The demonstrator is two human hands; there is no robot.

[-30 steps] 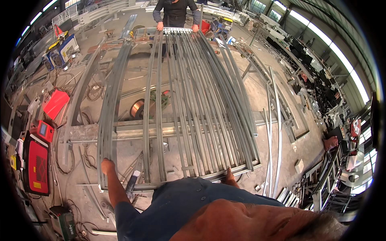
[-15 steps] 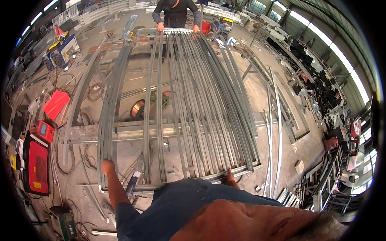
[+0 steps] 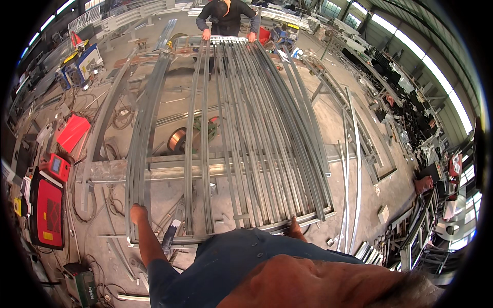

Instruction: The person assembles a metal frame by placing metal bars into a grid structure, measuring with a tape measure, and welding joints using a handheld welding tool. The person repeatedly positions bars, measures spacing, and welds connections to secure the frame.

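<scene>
A large metal frame (image 3: 206, 169) with several long parallel bars stretches away from my body, resting over a cross beam (image 3: 169, 171). My left hand (image 3: 138, 213) is closed round the side bar near the frame's near left corner. On the near end rail, toward its right part, my right hand (image 3: 296, 227) grips the edge; my shirt hides some of that arm. At the far end a co-worker (image 3: 226, 16) leans over with both hands on the frame's far rail (image 3: 226, 38).
Left on the floor are a red-fronted machine (image 3: 47, 210), a red box with a small screen (image 3: 55, 167) and trailing cables. A copper wire spool (image 3: 177, 139) lies beneath the bars. Loose metal strips (image 3: 355, 169) lie right, with cluttered racks (image 3: 395, 82) beyond. A blue-and-white machine (image 3: 84, 64) stands far left.
The co-worker's head has dipped lower and their body has shifted slightly right. My hands keep their hold, and the frame has hardly moved.
</scene>
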